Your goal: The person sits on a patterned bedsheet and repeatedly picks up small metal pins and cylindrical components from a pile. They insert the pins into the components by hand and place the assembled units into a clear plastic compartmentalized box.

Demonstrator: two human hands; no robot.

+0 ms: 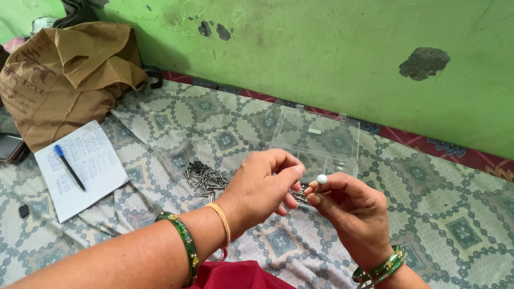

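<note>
1. Green plaster wall [336, 37], chipped in several dark patches, rose behind a bed covered by a patterned sheet [458, 216] with a red border along the wall edge.
2. One left hand [263, 187] and one right hand [352, 212] met above the sheet; the right hand pinched one small white bead [322, 179] at its fingertips, while the left hand's fingers were closed beside it on something too small to tell.
3. One clear plastic box [318, 142] lay open just beyond the hands.
4. One pile of small metal pieces [206, 178] lay near the box, uncounted.
5. One notebook [80, 167] carried one blue pen [69, 167].
6. One brown bag [67, 74] sat beside the wall.
7. Open sheet stretched right of the hands to the bed's edge.
</note>
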